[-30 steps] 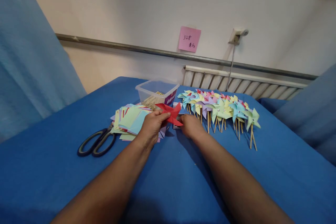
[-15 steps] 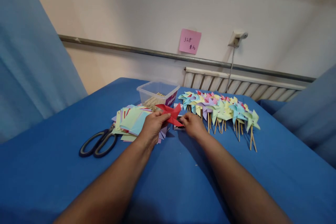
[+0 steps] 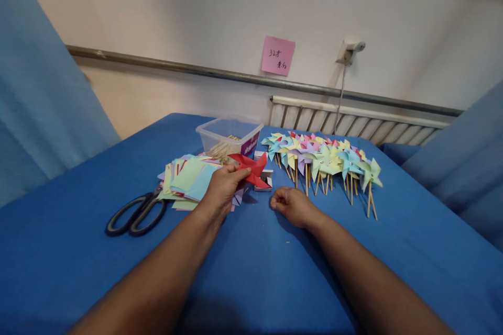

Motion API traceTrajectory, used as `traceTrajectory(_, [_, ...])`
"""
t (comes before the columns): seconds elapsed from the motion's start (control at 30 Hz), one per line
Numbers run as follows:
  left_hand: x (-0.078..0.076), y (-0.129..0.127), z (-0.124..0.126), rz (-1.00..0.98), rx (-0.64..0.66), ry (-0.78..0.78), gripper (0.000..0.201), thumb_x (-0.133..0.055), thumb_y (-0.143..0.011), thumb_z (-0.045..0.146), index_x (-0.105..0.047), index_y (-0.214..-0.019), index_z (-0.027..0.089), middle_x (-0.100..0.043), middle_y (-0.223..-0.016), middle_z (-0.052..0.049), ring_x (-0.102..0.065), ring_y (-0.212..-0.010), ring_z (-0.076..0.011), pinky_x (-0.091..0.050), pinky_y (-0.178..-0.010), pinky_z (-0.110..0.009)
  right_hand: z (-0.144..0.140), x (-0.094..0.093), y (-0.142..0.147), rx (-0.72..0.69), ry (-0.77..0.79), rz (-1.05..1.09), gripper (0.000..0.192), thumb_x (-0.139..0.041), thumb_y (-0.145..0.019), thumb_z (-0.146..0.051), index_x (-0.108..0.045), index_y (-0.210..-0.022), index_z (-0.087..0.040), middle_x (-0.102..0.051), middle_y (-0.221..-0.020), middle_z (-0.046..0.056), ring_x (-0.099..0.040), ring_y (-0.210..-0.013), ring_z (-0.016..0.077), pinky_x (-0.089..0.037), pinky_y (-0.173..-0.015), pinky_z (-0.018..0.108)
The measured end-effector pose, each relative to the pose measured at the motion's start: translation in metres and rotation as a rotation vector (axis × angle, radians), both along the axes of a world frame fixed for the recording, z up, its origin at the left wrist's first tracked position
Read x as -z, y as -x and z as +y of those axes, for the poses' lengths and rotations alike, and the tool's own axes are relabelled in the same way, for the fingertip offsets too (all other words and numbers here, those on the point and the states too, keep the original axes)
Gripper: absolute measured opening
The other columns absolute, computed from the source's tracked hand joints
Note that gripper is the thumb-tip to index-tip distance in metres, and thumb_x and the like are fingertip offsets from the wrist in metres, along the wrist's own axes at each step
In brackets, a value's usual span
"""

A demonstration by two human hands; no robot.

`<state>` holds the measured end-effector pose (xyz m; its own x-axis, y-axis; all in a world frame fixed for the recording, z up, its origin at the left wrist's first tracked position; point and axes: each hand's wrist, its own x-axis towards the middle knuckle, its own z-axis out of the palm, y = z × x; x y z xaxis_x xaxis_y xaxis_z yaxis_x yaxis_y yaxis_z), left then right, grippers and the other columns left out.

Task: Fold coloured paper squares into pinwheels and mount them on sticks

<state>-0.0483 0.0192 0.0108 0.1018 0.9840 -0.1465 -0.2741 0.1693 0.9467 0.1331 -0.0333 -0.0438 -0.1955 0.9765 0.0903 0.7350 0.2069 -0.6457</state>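
The left hand [image 3: 222, 188] pinched a red paper pinwheel [image 3: 251, 169] by its near-left blade, thumb on top and fingers curled beneath, so the folded shape stood just clear of the blue-covered desk [image 3: 251, 272] and pointed toward the far edge. The left forearm ran in from the near-left corner, wrist straight, with the heel of the hand low over the near end of a loose stack of coloured paper squares [image 3: 188, 180]. The right hand [image 3: 293, 205] lay knuckles-up on the cloth just to the right of the pinwheel and apart from it, its fingers curled into a loose fist with the thumb tucked against the forefinger; whether anything small was held inside could not be told. Its forearm came in from the near-right corner.

Just behind the pinwheel sat a small white box [image 3: 264, 172], partly hidden by the red paper. Farther back, toward the far edge, stood a clear plastic tub [image 3: 230, 136] holding wooden sticks. To the right of it a row of finished pinwheels on sticks [image 3: 324, 159] in pastel colours stretched toward the right edge. Black-handled scissors [image 3: 135, 214] lay left of the paper stack, blades tucked under it. A pink sticky note [image 3: 278, 56] hung on the wall beyond the desk.
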Motion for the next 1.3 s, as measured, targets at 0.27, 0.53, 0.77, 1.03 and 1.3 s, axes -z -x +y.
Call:
traceTrajectory(0.27, [0.005,-0.001,0.002,0.030,0.038,-0.015,0.017,-0.077,-0.057,0.022,-0.062,-0.060,0.014,-0.063,-0.056,0.000,-0.056,-0.051,-0.0103,-0.043,-0.054,-0.022,-0.002,-0.005,-0.007,0.055,-0.021,0.039,0.013,-0.054,-0.080,-0.011,-0.064,-0.076,-0.018,-0.064,-0.072,-0.001,-0.055,-0.065,0.0112,-0.038,-0.062,0.020])
traceTrajectory(0.53, [0.009,-0.003,0.003,0.030,0.051,0.014,0.020,-0.079,-0.055,0.023,-0.063,-0.062,0.013,-0.064,-0.056,-0.001,-0.056,-0.051,-0.0103,-0.043,-0.052,-0.021,-0.015,-0.022,0.001,0.069,-0.020,-0.165,0.009,-0.059,-0.077,-0.015,-0.066,-0.077,-0.020,-0.069,-0.076,0.002,-0.059,-0.068,0.0141,-0.036,-0.060,0.023])
traceTrajectory(0.77, [0.011,-0.004,0.003,0.028,0.057,0.010,0.021,-0.080,-0.053,0.023,-0.062,-0.060,0.014,-0.062,-0.054,0.001,-0.054,-0.048,-0.0094,-0.041,-0.049,-0.020,-0.015,-0.025,0.001,0.060,-0.044,-0.312,0.016,-0.052,-0.079,-0.015,-0.067,-0.080,-0.020,-0.070,-0.083,0.004,-0.061,-0.076,0.0177,-0.035,-0.064,0.026])
traceTrajectory(1.03, [0.003,-0.006,-0.001,0.050,0.035,0.039,0.019,-0.077,-0.055,0.020,-0.059,-0.058,0.016,-0.059,-0.049,0.004,-0.051,-0.044,-0.0080,-0.039,-0.046,-0.019,-0.018,-0.022,0.007,-0.006,-0.040,-0.390,0.017,-0.049,-0.084,-0.017,-0.066,-0.089,-0.019,-0.069,-0.091,0.006,-0.061,-0.085,0.0183,-0.038,-0.071,0.026])
traceTrajectory(1.3, [0.005,-0.006,-0.002,0.048,0.043,0.042,0.018,-0.077,-0.057,0.018,-0.059,-0.058,0.016,-0.060,-0.050,0.003,-0.053,-0.045,-0.0090,-0.041,-0.047,-0.020,-0.014,-0.020,0.006,0.042,-0.011,-0.447,0.018,-0.049,-0.085,-0.019,-0.066,-0.087,-0.018,-0.070,-0.092,0.006,-0.063,-0.084,0.0175,-0.037,-0.068,0.026])
